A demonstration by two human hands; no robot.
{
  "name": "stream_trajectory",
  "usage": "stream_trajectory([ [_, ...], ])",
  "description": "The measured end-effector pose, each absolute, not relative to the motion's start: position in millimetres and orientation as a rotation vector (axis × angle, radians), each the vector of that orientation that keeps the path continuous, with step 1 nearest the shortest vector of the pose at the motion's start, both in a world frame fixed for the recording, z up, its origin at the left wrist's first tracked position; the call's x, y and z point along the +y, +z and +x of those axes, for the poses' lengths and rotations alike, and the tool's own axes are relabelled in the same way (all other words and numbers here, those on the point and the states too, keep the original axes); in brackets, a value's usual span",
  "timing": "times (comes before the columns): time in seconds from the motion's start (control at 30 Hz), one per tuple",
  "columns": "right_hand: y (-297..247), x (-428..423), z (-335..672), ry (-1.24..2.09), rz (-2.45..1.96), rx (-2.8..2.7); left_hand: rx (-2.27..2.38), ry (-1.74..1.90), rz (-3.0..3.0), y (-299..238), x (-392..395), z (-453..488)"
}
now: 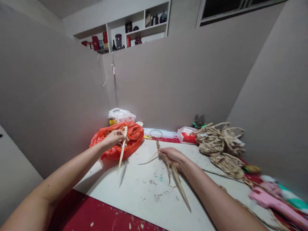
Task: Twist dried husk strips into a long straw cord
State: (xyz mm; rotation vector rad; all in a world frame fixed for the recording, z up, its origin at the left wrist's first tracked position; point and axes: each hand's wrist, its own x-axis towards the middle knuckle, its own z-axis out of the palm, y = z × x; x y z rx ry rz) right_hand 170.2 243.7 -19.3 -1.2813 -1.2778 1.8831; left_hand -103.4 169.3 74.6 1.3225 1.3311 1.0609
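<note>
Dim indoor shot, light source out of frame. Grey walls (183,83) flat, murky; window (240,7) top right near black. Worktop (134,192) brightest large area. Soft-edged shadow below left forearm (75,170), thinner one beside pale strip (122,152). Sheen on red bag (136,133), highlights on white bag (121,114). Wide-angle distortion: walls lean, left forearm stretched toward corner. Pink tool (267,199) lower right soft, smeared. Shelf (146,30) items readable as shapes, labels too small.
</note>
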Motion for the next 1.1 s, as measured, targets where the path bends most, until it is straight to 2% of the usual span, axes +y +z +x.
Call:
stream_trajectory([
  [0.37, -17, 251, 177, 2.017, -1.132, -1.188, 1.071, 0.832, 1.015, 6, 208, -2],
  [0.77, -15, 250, 182, 1.984, -1.076, -1.260, 1.168, 0.947, 1.128, -19, 228, 25],
  [1.1, -14, 250, 185, 1.953, -1.097, -1.341, 1.073, 0.949, 1.156, -23, 225, 23],
])
